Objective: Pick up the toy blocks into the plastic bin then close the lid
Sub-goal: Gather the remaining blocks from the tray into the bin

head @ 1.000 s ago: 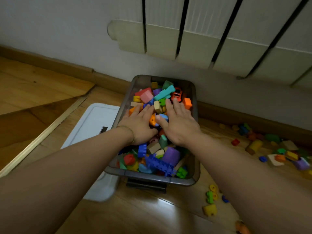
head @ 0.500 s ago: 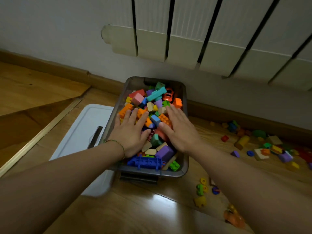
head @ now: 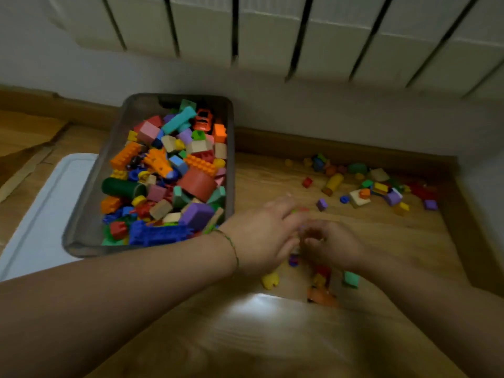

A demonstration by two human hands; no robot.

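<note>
The grey plastic bin (head: 81, 214) stands on the floor at the left, heaped with colourful toy blocks (head: 169, 173). Both hands are on the floor just right of the bin, over a small cluster of loose blocks. My left hand (head: 267, 233) reaches right with its fingers stretched and blurred. My right hand (head: 331, 248) faces it with curled fingers; whether it holds a block is hidden. A yellow block (head: 270, 280), a green block (head: 351, 278) and an orange piece (head: 321, 296) lie below the hands. The white lid (head: 41, 208) lies flat left of the bin.
More loose blocks (head: 368, 186) are scattered on the wooden floor along the skirting board at the right. A white radiator (head: 272, 31) hangs on the wall above. A raised wooden edge (head: 469, 241) borders the floor at the far right.
Both hands have left the top of the block pile in the bin and moved right and down to the loose blocks on the floor. The view has swung right.
</note>
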